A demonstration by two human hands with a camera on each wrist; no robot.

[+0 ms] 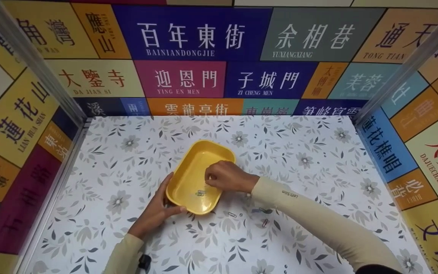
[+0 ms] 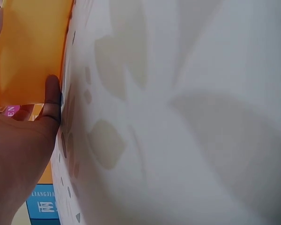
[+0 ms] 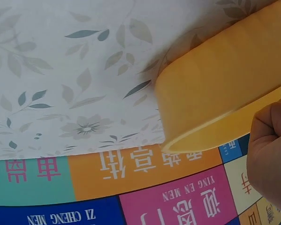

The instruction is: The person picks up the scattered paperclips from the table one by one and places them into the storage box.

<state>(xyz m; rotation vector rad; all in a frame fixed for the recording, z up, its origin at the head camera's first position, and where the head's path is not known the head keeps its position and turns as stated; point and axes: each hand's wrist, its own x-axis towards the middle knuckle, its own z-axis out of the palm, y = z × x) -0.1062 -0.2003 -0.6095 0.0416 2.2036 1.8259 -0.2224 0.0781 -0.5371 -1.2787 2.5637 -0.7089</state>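
And here's the yellow tray, lying on the floral cover with its long axis pointing from one o'clock to seven! The left hand has it at eight o'clock: thumb on the near end, the other fingers along the left side, thumb and fingers spread well apart and holding that corner between them. From the left wrist you can see a finger lying against the outer wall, right down by the cover.

Over at three o'clock, the right hand hangs above the tray's right side, its fingers curled in and close together. Is anything between those fingertips? I can't tell from here; the right wrist shows only the curled hand beyond the yellow wall.

Look inside the tray, towards six o'clock: a little cluster of paper clips on the bottom. Outside, at five o'clock, one pale paper clip lies just beside the tray; farther out at four, some dark bluish-green clips, with a reddish clip near them. The right sleeve stretches away towards four. And up at twelve, the colourful lettered wall stands behind it all!
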